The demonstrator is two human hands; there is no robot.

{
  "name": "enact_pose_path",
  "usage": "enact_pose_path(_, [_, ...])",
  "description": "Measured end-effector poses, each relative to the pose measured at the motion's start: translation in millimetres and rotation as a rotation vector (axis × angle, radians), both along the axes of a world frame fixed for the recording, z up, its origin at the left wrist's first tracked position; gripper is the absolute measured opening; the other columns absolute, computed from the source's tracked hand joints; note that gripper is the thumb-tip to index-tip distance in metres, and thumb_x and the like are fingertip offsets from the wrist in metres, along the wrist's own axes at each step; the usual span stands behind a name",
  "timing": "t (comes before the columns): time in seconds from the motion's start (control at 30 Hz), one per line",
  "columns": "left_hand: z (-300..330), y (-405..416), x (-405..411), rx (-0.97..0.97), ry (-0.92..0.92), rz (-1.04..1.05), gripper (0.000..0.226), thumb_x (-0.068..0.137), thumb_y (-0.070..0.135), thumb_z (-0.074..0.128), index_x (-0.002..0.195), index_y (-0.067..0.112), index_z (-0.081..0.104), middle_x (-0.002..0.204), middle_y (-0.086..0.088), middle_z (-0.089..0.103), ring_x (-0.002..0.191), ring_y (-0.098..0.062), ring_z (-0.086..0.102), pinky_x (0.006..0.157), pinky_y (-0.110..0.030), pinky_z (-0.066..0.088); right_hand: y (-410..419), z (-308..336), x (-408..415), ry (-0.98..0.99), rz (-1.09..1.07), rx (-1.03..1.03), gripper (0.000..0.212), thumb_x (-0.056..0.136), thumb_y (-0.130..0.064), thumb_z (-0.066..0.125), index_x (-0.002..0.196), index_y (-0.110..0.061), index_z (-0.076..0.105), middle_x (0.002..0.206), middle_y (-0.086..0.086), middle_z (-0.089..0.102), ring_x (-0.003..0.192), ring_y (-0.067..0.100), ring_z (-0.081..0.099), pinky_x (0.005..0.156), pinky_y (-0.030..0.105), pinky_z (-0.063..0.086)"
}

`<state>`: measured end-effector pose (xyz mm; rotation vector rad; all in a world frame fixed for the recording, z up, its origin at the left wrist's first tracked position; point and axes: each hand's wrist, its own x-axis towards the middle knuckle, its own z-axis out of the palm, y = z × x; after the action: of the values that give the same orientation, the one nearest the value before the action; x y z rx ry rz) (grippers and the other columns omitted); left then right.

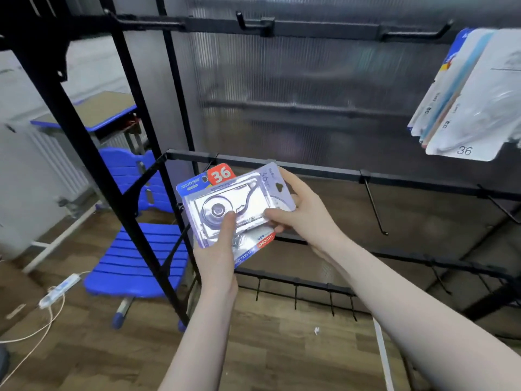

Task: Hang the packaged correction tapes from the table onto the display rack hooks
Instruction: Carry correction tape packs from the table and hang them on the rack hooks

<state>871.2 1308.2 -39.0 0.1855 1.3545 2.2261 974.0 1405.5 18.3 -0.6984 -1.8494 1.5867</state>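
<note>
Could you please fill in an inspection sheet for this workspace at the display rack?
Surface: wooden floor; no table in view.
Job's things: stack of correction tape packs held in front of the rack; more packs already hang upper right; hooks on the black rack are free.
Clutter: small white scrap on the floor.
Hands: left hand grips the stack from below, thumb on top; right hand holds its right edge.
Cables: power strip with white cord on the floor, left.
Surroundings: blue chair, desk, translucent panel.

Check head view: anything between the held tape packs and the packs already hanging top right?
Nothing hangs between held packs and hung packs; only a bare rack bar, head view.
</note>
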Motion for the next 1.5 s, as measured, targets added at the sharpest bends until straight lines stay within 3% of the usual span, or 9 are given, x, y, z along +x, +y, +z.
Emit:
enact_pose_path(0.17, [-1,6,0,-0.086,0.144,-0.214,0.046,0.079,0.01,0.078,0.121,0.012,0.061,0.112,-0.001,0.072,0.102,-0.015,0.069,0.086,-0.03,0.054,15,17,4,0.088,-0.228,0.144,0.042,0.079,0.003,0.065,0.112,-0.022,0.063,0.092,-0.003,0.069,0.068,0.009,0.059,0.058,0.026,0.051])
enact_pose_path(0.3, [0,10,1,-0.141,0.19,-0.335,0.029,0.074,0.001,0.079,0.098,0.009,0.066,0.095,-0.006,0.075,0.086,-0.016,0.069,0.073,-0.022,0.056,24,46,4,0.15,-0.236,0.274,0.029,0.081,0.006,0.063,0.09,-0.021,0.066,0.083,-0.007,0.068,0.071,0.003,0.061,0.062,0.02,0.049])
enact_pose_path(0.47, [8,16,4,-0.137,0.235,-0.451,0.024,0.072,-0.002,0.079,0.09,0.007,0.066,0.085,-0.001,0.076,0.084,-0.016,0.069,0.078,-0.03,0.054,26,64,5,0.246,-0.257,0.311,0.021,0.084,0.002,0.063,0.085,-0.019,0.064,0.082,-0.004,0.068,0.074,0.007,0.064,0.067,0.023,0.052])
enact_pose_path(0.73, [24,19,7,-0.134,0.253,-0.492,0.02,0.082,-0.003,0.069,0.097,0.011,0.071,0.091,-0.008,0.076,0.08,-0.02,0.07,0.072,-0.031,0.055,36,81,20,0.312,-0.377,0.328,0.015,0.086,-0.002,0.062,0.086,-0.016,0.063,0.084,0.0,0.068,0.076,0.007,0.063,0.064,0.023,0.05])
enact_pose_path(0.83, [29,20,7,-0.148,0.265,-0.481,0.02,0.083,-0.002,0.068,0.097,0.011,0.072,0.092,-0.009,0.076,0.082,-0.022,0.07,0.076,-0.036,0.054,37,95,31,0.311,-0.418,0.449,0.013,0.087,-0.007,0.063,0.084,-0.019,0.064,0.086,0.001,0.068,0.08,0.01,0.063,0.067,0.026,0.051])
enact_pose_path(1.13, [40,23,14,-0.156,0.305,-0.458,0.016,0.085,0.005,0.069,0.099,0.013,0.068,0.09,-0.001,0.076,0.082,-0.019,0.073,0.065,-0.031,0.056,32,131,70,0.342,-0.559,0.669,0.027,0.09,-0.01,0.061,0.07,-0.027,0.058,0.058,-0.022,0.055,0.059,-0.006,0.047,0.058,0.01,0.036])
enact_pose_path(1.23, [44,25,19,-0.137,0.308,-0.472,0.016,0.086,0.002,0.067,0.099,0.011,0.068,0.09,-0.002,0.076,0.08,-0.019,0.073,0.06,-0.026,0.056,36,140,78,0.382,-0.634,0.687,0.036,0.089,-0.008,0.061,0.062,-0.027,0.05,0.052,-0.019,0.046,0.054,-0.003,0.039,0.054,0.011,0.03])
enact_pose_path(1.37, [48,27,23,-0.122,0.328,-0.495,0.017,0.087,0.002,0.066,0.102,0.009,0.067,0.094,-0.005,0.076,0.084,-0.022,0.073,0.063,-0.029,0.057,49,146,87,0.396,-0.709,0.711,0.017,0.088,-0.014,0.059,0.078,-0.002,0.059,0.067,0.003,0.045,0.065,0.009,0.037,0.06,0.026,0.032])
enact_pose_path(1.5, [51,29,23,-0.096,0.335,-0.498,0.019,0.087,0.005,0.067,0.105,0.009,0.066,0.096,-0.005,0.075,0.087,-0.022,0.073,0.066,-0.032,0.057,57,147,88,0.376,-0.71,0.699,0.014,0.087,-0.019,0.056,0.076,-0.028,0.054,0.066,-0.004,0.042,0.065,0.011,0.036,0.06,0.027,0.031])
